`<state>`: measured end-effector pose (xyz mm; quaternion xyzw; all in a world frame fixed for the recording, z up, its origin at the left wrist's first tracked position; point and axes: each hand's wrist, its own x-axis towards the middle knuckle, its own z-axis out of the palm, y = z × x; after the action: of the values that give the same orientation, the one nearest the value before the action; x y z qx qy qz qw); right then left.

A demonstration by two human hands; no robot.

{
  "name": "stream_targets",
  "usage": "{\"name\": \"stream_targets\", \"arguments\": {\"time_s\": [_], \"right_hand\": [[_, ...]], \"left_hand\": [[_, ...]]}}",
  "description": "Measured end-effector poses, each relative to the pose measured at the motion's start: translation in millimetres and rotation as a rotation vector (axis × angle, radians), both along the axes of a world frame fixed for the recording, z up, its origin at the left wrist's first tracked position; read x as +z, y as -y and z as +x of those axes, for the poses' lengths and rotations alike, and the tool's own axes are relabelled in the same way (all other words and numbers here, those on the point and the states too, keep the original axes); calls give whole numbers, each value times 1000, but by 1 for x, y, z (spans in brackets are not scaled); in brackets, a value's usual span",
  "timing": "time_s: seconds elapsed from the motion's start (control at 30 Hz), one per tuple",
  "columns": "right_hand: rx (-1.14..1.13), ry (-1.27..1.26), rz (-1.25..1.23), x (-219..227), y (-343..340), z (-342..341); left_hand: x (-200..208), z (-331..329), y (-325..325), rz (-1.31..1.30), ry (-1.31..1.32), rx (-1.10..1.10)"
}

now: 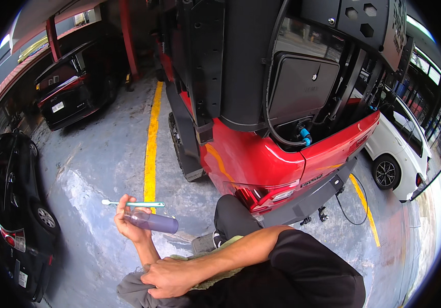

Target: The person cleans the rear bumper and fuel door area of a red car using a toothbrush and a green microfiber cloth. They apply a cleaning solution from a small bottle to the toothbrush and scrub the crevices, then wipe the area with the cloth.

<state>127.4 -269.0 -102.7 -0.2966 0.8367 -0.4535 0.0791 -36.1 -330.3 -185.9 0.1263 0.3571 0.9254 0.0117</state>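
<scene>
My left hand (pixel 133 220) is closed around a translucent bottle (pixel 154 222) with a purplish lower part, tilted on its side. A toothbrush (pixel 138 204) with a pale teal handle lies across the same fingers, above the bottle, its white head pointing left. My right arm crosses in front of my body, and my right hand (pixel 171 277) is closed over grey fabric (pixel 133 290) beside my left forearm. Some fingertips of that hand are hidden. A greenish cloth (pixel 215 278) shows beneath my right forearm.
The rear of a red pickup truck (pixel 261 159) with black bed equipment stands just ahead. Dark cars (pixel 15 195) are parked at left, a white car (pixel 397 149) at right. Yellow lines (pixel 152 138) mark the grey floor. A black cable (pixel 365 205) hangs near the bumper (pixel 307 200).
</scene>
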Motion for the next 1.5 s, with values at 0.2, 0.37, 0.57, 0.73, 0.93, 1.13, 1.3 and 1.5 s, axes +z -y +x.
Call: {"name": "stream_targets", "arguments": {"time_s": [0.2, 0.37, 0.57, 0.73, 0.93, 1.13, 1.3, 1.5], "right_hand": [[75, -34, -249, 56, 26, -15], [79, -163, -392, 67, 78, -40], [157, -26, -351, 69, 53, -48], [225, 127, -207, 33, 126, -95], [133, -296, -138, 24, 97, -47], [27, -617, -188, -1, 37, -30], [-559, -619, -379, 46, -103, 40], [-1077, -225, -182, -25, -163, 64]], "left_hand": [[3, 0, -22, -417, -324, -134], [8, 6, -46, -604, -391, -321], [11, 26, -39, -433, -306, -274], [3, 19, -47, -335, -253, -274], [20, 44, -47, -369, -308, -331], [-8, 76, -67, -446, -388, -486], [-12, 70, -45, -496, -446, -362], [14, 89, -71, -387, -434, -471]]}}
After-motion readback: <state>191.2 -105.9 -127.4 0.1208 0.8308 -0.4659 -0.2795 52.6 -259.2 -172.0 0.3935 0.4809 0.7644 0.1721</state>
